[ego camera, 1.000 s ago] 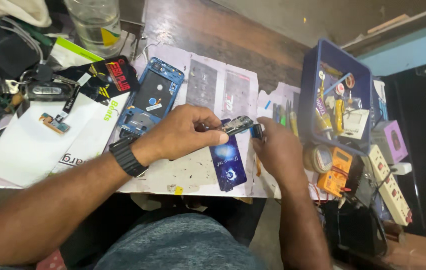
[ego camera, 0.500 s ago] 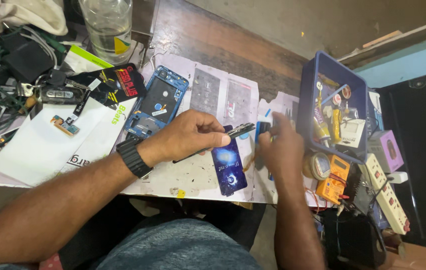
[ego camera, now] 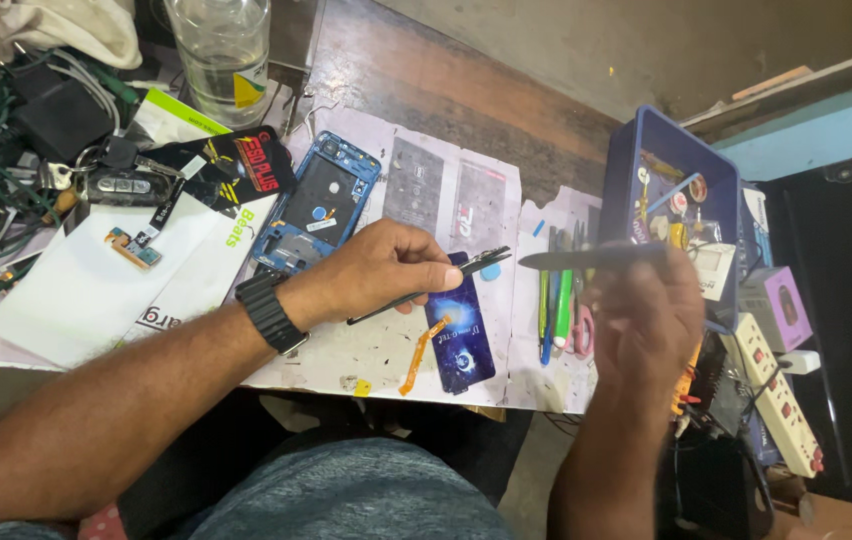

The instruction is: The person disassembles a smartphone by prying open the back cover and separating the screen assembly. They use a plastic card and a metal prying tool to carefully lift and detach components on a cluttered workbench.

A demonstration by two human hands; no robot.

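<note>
Paper-covered bench: right hand, now drawn apart, is gripping a flat tool in curled fingers while left hand is pinching a thin black strip above the phone screen.

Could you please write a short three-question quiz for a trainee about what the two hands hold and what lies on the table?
1. True or false: the left hand holds a thin black strip-shaped part.
2. What does the right hand hold? A) a clear plastic bottle B) a slim dark metal tool C) a white power strip
3. Which object lies on the paper directly below the left hand's fingertips?

Key
1. True.
2. B.
3. The dark blue rectangular phone panel, with an orange flex ribbon beside it. The blue phone frame lies further away, beyond the wrist.
</note>
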